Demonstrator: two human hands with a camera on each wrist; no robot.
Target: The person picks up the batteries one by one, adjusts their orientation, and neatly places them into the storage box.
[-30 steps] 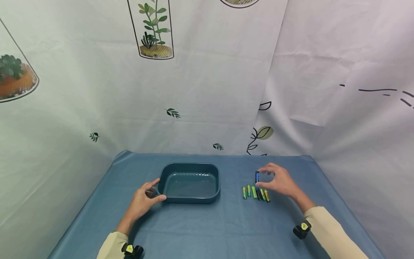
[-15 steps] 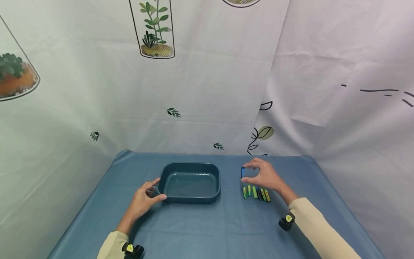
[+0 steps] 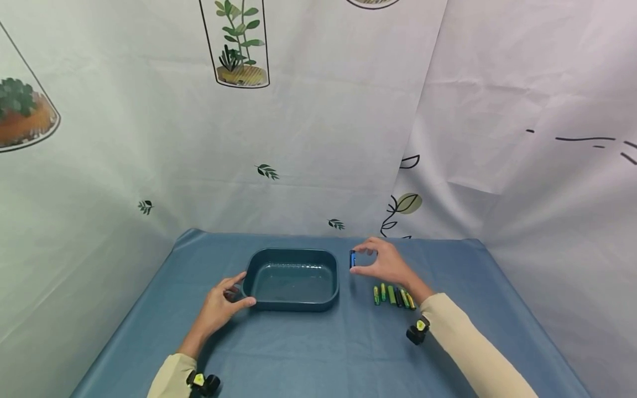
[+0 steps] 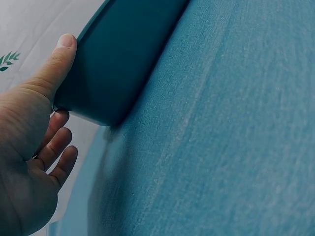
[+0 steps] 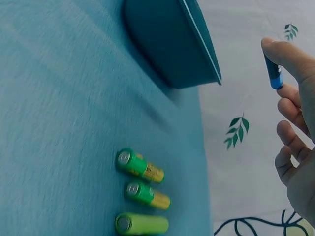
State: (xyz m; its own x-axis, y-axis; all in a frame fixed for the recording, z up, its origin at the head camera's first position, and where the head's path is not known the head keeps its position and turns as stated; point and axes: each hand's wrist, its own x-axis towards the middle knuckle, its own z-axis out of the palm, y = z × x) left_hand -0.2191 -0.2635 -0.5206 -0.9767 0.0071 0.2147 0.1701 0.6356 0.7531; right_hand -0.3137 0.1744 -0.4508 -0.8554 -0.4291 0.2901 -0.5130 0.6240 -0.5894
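A dark teal rectangular baking dish (image 3: 293, 306) stands on the table. My left hand (image 3: 219, 309) grips its left end; in the left wrist view the thumb (image 4: 61, 59) lies along the dish wall (image 4: 108, 64), with other fingers curled below the rim. Raised off the cloth just right of the dish, my right hand (image 3: 385, 262) pinches a blue and black battery (image 3: 353, 259) end to end between thumb and fingertips. The right wrist view shows this battery (image 5: 273, 73) against the backdrop. Several batteries (image 3: 391, 295), mostly green and yellow, lie in a row nearer me.
Blue cloth (image 3: 308, 354) covers the table. White fabric (image 3: 318, 121) with printed plants hangs behind and at both sides. Each wrist carries a small black camera (image 3: 417, 331), worn by the beige sleeves (image 3: 473, 337).
My right hand has carried the blue and black battery leftward and slightly away from me, from above the battery row to beside the dish. The left hand and dish stay in place.
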